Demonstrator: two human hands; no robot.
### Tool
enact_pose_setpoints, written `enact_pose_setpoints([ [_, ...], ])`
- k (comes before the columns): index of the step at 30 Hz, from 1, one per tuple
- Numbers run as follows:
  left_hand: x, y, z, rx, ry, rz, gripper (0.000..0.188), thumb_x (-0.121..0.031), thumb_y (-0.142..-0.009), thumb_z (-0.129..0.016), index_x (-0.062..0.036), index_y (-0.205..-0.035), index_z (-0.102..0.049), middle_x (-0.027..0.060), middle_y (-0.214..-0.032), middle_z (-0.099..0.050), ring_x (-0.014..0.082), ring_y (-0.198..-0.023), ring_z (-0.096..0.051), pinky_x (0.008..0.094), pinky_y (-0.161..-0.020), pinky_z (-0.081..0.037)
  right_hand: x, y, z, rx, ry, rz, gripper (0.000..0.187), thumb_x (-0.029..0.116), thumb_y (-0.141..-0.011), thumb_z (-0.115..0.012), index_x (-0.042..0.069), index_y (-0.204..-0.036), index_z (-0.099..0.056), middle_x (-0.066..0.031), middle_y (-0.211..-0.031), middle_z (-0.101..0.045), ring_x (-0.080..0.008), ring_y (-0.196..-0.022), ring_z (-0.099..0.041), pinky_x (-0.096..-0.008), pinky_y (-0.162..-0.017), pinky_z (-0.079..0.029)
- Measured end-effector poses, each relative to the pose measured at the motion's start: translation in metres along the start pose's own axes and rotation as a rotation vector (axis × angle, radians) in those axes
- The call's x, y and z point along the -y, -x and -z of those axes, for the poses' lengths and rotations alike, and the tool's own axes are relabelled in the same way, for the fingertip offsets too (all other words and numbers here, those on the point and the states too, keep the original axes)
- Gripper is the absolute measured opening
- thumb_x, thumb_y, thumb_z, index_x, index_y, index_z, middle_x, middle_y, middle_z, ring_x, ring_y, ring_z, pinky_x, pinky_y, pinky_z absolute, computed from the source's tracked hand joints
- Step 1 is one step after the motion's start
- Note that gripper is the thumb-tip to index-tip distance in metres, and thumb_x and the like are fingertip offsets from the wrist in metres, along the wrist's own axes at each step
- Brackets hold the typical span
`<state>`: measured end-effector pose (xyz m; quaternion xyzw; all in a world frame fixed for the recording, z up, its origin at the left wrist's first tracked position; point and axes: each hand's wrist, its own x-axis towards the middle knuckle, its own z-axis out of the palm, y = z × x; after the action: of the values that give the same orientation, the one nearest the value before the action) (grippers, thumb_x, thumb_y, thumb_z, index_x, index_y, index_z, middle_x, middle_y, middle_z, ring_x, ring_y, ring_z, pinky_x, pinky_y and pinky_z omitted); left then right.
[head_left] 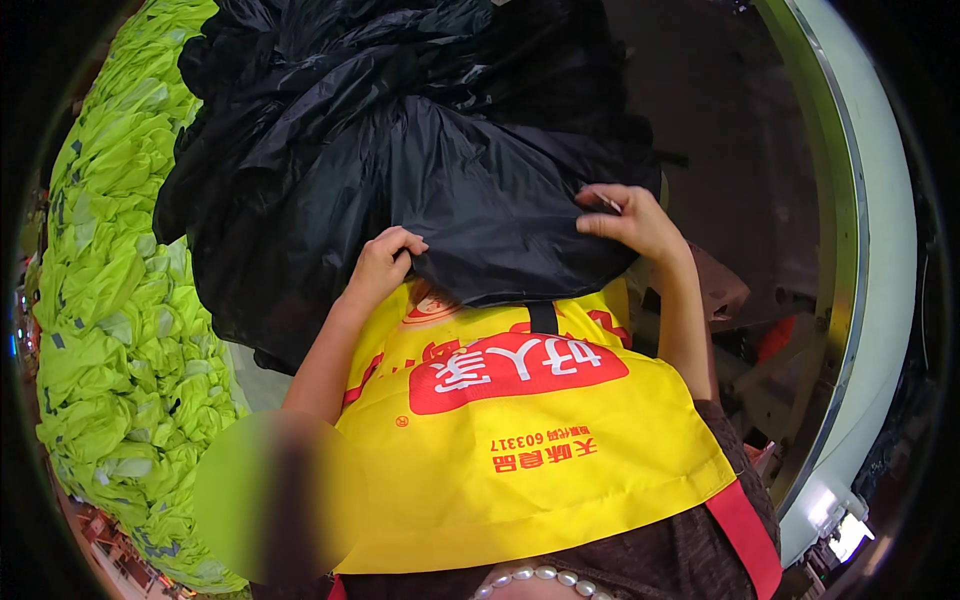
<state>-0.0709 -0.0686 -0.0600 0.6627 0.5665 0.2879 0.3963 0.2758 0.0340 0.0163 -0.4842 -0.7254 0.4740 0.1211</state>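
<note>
A large heap of thin, shiny black fabric [300, 190] spreads in front of me, its near edge lying over my lap. My left hand [383, 262] is closed on that near edge, thumb and fingers pinching the cloth. At the right side of the same piece is my right hand [640, 222], its fingers curled towards the thumb. A small, slim pale thing [607, 201] shows among those fingers, too small to name. Beneath the cloth's edge I wear a yellow apron [440, 510] with red patches and printing.
Along the left lies a long pile of bright yellow-green garments [110, 330] with grey strips. A pale curved table or machine edge [880, 250] runs down the right. Dark machine parts and a red object [776, 340] sit below it.
</note>
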Motion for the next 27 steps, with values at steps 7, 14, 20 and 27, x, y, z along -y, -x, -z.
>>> enact_pose_setpoints([
  [7, 0.003, -0.009, 0.011, 0.19, -0.173, -0.1, 0.022, 0.008, -0.074, -0.047, 0.0024, -0.09, -0.061, 0.0138, -0.089, -0.065, 0.0242, -0.09, -0.062, 0.0338, -0.092, -0.042, -0.006, 0.036, -0.035, 0.206, 0.364, 0.191, 0.03, 0.013, -0.071, -0.071, -0.002, -0.096, -0.064, -0.0159, -0.112, -0.06, -0.0276, -0.092, -0.062, -0.0293, -0.079, -0.049],
  [14, -0.108, -0.035, 0.003, 0.269, 0.14, 0.126, 0.025, -0.018, -0.081, -0.059, 0.0014, -0.097, -0.063, 0.0148, -0.093, -0.065, 0.0222, -0.087, -0.062, 0.0292, -0.081, -0.046, -0.01, 0.03, -0.038, 0.203, 0.231, 0.014, 0.025, 0.018, -0.077, -0.067, -0.002, -0.091, -0.065, -0.0165, -0.091, -0.064, -0.0272, -0.076, -0.062, -0.0305, -0.068, -0.05],
  [20, -0.122, -0.045, -0.032, 0.668, -0.16, 0.166, 0.035, -0.031, -0.078, -0.066, -0.0011, -0.096, -0.065, 0.0152, -0.081, -0.065, 0.0192, -0.073, -0.063, 0.0272, -0.067, -0.048, -0.001, 0.033, -0.039, 0.085, 0.058, -0.055, 0.025, 0.02, -0.079, -0.067, -0.001, -0.091, -0.065, -0.0152, -0.083, -0.064, -0.0239, -0.068, -0.06, -0.0281, -0.061, -0.047],
  [27, -0.111, -0.029, -0.03, 0.538, 0.036, 0.33, 0.024, -0.026, -0.079, -0.067, -0.003, -0.08, -0.058, 0.0064, -0.075, -0.06, 0.0096, -0.067, -0.056, 0.0204, -0.06, -0.043, 0.025, 0.027, -0.066, 0.155, -0.086, 0.029, 0.034, 0.02, -0.074, -0.072, -0.002, -0.098, -0.063, -0.0121, -0.089, -0.063, -0.0176, -0.078, -0.06, -0.0247, -0.068, -0.046],
])
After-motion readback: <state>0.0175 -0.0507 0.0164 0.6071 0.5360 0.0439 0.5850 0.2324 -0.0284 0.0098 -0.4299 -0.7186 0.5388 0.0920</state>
